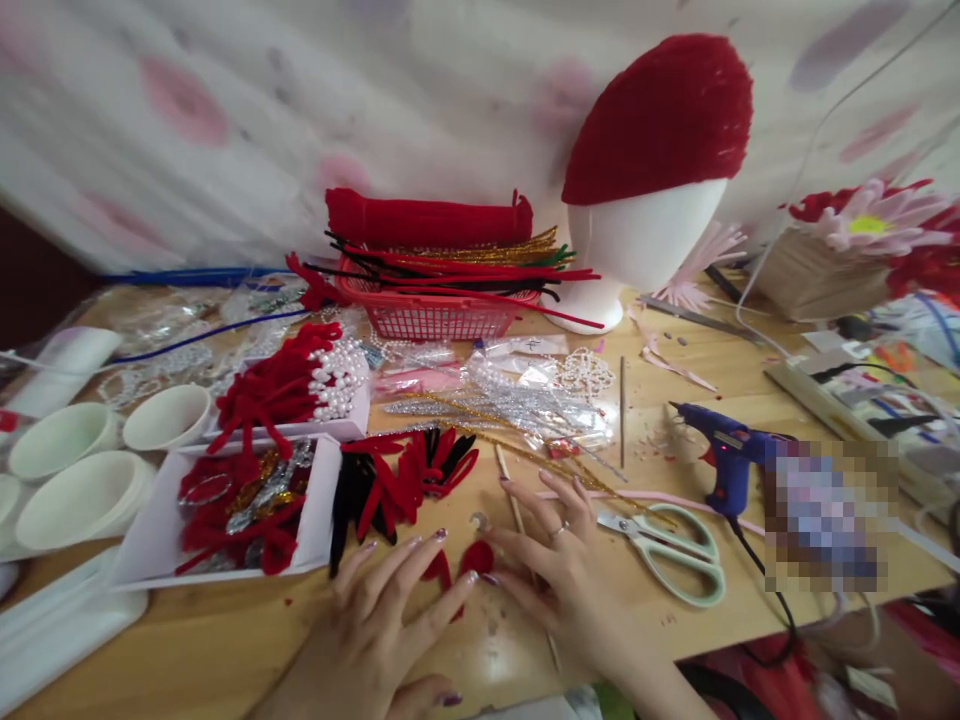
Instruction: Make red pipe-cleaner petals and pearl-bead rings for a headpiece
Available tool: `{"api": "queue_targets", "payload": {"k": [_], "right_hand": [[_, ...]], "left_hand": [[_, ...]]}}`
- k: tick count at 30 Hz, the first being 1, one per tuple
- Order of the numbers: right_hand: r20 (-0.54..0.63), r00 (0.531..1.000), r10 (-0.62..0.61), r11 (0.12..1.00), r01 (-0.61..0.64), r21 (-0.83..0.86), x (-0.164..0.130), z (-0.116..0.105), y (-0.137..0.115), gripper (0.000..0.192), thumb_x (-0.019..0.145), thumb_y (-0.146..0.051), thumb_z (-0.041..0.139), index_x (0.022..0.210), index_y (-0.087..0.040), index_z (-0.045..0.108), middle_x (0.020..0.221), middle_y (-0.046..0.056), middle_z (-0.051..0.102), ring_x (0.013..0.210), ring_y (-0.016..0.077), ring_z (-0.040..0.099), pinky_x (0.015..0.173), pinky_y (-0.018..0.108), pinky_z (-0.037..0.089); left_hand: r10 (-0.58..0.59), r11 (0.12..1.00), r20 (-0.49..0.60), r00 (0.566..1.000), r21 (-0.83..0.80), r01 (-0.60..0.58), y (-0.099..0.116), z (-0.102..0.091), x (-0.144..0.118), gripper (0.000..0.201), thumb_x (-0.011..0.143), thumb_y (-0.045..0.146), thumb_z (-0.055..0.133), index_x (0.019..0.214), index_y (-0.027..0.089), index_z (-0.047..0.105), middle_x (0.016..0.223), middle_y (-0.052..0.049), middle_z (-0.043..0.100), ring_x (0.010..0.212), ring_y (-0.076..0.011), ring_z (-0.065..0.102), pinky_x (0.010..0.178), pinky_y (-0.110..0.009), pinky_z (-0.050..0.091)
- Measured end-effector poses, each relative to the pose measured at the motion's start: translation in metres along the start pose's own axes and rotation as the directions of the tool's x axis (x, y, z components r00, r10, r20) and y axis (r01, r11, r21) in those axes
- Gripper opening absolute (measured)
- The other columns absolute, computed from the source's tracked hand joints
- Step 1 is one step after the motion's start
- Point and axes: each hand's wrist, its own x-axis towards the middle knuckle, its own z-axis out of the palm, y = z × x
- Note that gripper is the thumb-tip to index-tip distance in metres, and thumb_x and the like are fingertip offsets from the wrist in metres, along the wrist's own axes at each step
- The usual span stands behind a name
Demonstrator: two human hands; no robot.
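Observation:
On the near part of the wooden table, my left hand (pixel 394 610) lies palm down with its fingers spread. Its index fingertip is close to a small curled red fuzzy piece (pixel 478 556), which looks like bent pipe cleaner. My right hand (pixel 559 565), wearing a ring, reaches in from the other side, fingers apart and thumb tip at the same piece; I cannot tell whether either hand presses on it. Under the right hand runs a thin wooden stick (pixel 514 500). Green-handled scissors (pixel 675 553) lie just right of that hand.
Black and red pipe-cleaner loops (pixel 409 470) lie beyond my left hand, beside a white box (pixel 319 510) of trimmings. A blue glue gun (pixel 727 450) rests at right. Behind stand a red basket (pixel 442 318) and a white head form (pixel 637 235) with a red cap.

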Motion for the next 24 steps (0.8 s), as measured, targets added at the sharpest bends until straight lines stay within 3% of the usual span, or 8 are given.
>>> {"api": "queue_targets", "payload": {"k": [7,13,20,24], "right_hand": [[-0.041,0.999,-0.016,1.0,0.017,0.026,-0.0016,0.0056,-0.0013,0.014,0.089,-0.022,0.069,0.102,-0.027,0.072,0.136,0.011,0.058,0.133,0.0439,0.029,0.101,0.071,0.033],[-0.086,0.996,-0.006,0.999,0.011,0.054,-0.0021,0.0047,-0.0046,0.008,0.092,-0.024,0.067,0.097,-0.026,0.073,0.13,0.011,0.062,0.13,0.0409,0.036,0.102,0.068,0.033],[-0.079,0.997,-0.022,0.996,0.029,0.082,-0.0007,0.0054,-0.0046,0.009,0.093,-0.02,0.065,0.099,-0.022,0.072,0.127,0.012,0.062,0.127,0.0373,0.038,0.103,0.06,0.036],[-0.141,0.989,-0.047,0.996,0.056,0.064,-0.0039,0.0026,-0.0064,0.019,0.093,-0.021,0.066,0.112,-0.021,0.069,0.137,0.014,0.055,0.13,0.0368,0.036,0.105,0.056,0.033]], "left_hand": [[-0.047,0.998,-0.075,0.996,-0.053,0.043,0.0037,0.0043,0.0022,0.047,0.099,0.052,0.04,0.135,0.032,0.061,0.139,-0.01,0.059,0.122,-0.0326,0.05,0.109,-0.051,0.027],[-0.049,0.996,-0.068,0.996,-0.072,0.044,0.0053,0.0062,0.0013,0.044,0.098,0.05,0.042,0.133,0.03,0.061,0.141,-0.011,0.056,0.126,-0.0318,0.047,0.109,-0.052,0.027],[-0.089,0.991,-0.017,0.996,-0.104,0.087,0.0086,0.0037,0.0022,0.041,0.098,0.047,0.046,0.132,0.03,0.062,0.143,-0.011,0.054,0.128,-0.0326,0.046,0.108,-0.053,0.028],[-0.088,0.99,-0.018,0.996,-0.111,0.086,0.0081,0.0043,0.0023,0.04,0.1,0.044,0.043,0.132,0.03,0.061,0.143,-0.013,0.052,0.127,-0.0339,0.046,0.106,-0.055,0.029]]}}
